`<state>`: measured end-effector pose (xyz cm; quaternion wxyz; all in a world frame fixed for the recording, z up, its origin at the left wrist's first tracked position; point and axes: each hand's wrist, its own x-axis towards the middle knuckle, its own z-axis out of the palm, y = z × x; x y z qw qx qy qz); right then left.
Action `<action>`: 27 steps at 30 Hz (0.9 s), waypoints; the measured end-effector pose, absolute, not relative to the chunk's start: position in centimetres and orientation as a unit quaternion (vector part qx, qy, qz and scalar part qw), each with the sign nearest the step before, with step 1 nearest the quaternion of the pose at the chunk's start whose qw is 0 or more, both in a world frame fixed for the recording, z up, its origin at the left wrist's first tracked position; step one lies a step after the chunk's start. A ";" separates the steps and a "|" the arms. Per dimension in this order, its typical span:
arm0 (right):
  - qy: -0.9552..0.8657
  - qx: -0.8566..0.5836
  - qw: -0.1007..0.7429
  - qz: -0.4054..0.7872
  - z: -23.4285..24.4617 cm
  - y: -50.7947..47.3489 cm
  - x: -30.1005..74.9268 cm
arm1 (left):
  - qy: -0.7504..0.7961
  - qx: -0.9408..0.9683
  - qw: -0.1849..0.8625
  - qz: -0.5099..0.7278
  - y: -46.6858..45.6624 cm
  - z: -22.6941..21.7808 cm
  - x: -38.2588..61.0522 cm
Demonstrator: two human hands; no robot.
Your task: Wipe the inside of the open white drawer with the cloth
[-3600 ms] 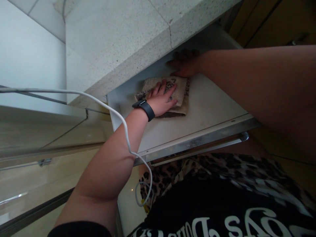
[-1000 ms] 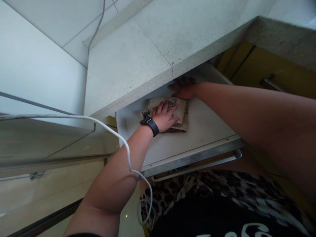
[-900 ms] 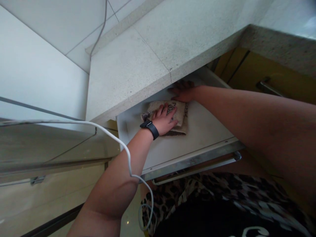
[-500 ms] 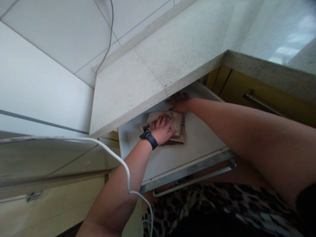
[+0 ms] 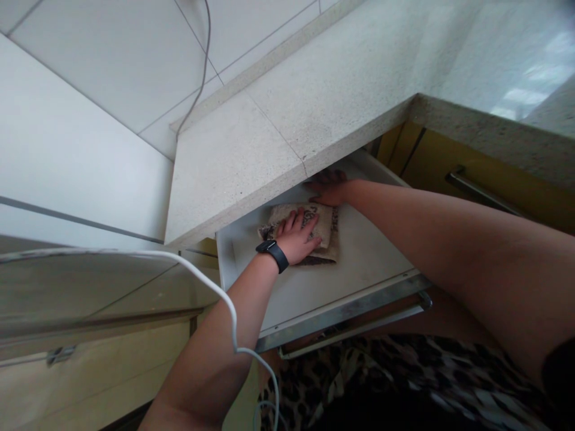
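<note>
Fingers (image 5: 309,225) of the left hand (image 5: 294,244) lie spread and flat, palm down, on a folded cloth (image 5: 324,228), pressed against it rather than wrapped round it. Working across my feed from the left, I get a pale cupboard panel (image 5: 76,143), then a white cable (image 5: 203,276) that crosses in front of the left forearm (image 5: 233,323) and curls near the bottom. A dark watch (image 5: 275,254) sits on the left wrist. Next comes the cloth itself, beige with a dark pattern, folded in layers on the floor of a pulled-out drawer (image 5: 359,264), near the edge of the bench (image 5: 251,149). Just to its right and farther in, the right hand (image 5: 332,191) reaches into the shade by that edge; it looks open, though its tips are too dark for me to be sure, and I cannot tell whether it touches the cloth. Beyond the right forearm (image 5: 422,224), a yellow cupboard front (image 5: 431,158) carries a metal handle (image 5: 483,193).

As for progress, I judge the drawer opened and the cloth folded and laid inside. Neither hand is out of the drawer, and the drawer is not shut. Whether the folds need more flattening, I cannot tell from here.
</note>
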<state>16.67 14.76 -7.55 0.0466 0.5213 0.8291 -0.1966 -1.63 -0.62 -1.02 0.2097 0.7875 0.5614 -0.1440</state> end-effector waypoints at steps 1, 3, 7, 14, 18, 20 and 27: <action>0.829 0.522 0.047 -0.195 -7.6 14.8 16.7 | 0.562 0.787 0.210 -0.143 -0.6 -1.0 -1.6; 0.827 0.526 0.050 -0.192 -7.6 14.8 16.6 | 0.561 0.789 0.210 -0.139 -0.6 -1.1 -1.6; 0.825 0.530 0.059 -0.187 -7.2 14.6 16.6 | 0.560 0.789 0.212 -0.135 -0.6 -1.3 -1.7; 0.821 0.533 0.055 -0.196 -6.7 14.3 16.5 | 0.559 0.790 0.213 -0.135 -0.5 -1.2 -1.7; 0.823 0.532 0.047 -0.196 -7.3 14.6 16.5 | 0.560 0.788 0.214 -0.135 -0.5 -1.2 -1.7; 0.824 0.531 0.047 -0.194 -7.6 14.7 16.6 | 0.562 0.788 0.214 -0.135 -0.6 -1.2 -1.7; 0.828 0.524 0.049 -0.193 -8.1 14.9 16.7 | 0.559 0.789 0.214 -0.140 -0.6 -1.1 -1.7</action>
